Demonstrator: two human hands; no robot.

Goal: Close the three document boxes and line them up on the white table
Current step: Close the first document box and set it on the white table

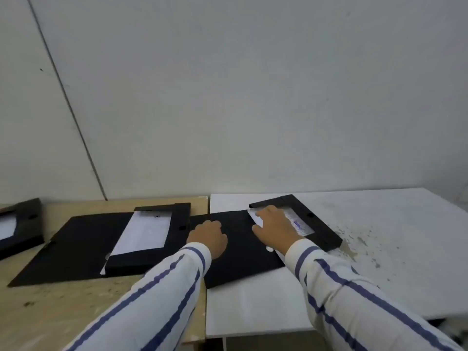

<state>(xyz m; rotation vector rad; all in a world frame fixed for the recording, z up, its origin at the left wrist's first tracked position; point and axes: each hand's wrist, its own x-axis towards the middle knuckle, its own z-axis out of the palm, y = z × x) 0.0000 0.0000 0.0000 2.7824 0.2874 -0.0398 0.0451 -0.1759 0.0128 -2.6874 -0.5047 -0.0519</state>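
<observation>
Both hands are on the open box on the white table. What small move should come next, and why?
Probably the left hand should fold the flat lid over the papers, since this box lies open while the right hand rests on its papers and must first move away.

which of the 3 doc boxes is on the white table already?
The rightmost box, open under both hands. The middle box and left one lie open on the wooden table.

The right half of the white table (379, 262) lies bare but for paint flecks, so my right hand (274, 228) has free sweep there; to my left the wooden table (76, 307) is crowded by the middle open box (141, 236) and its flat lid; another box (22, 224) blocks the far left edge; the wall (253, 97) closes off the back.
</observation>
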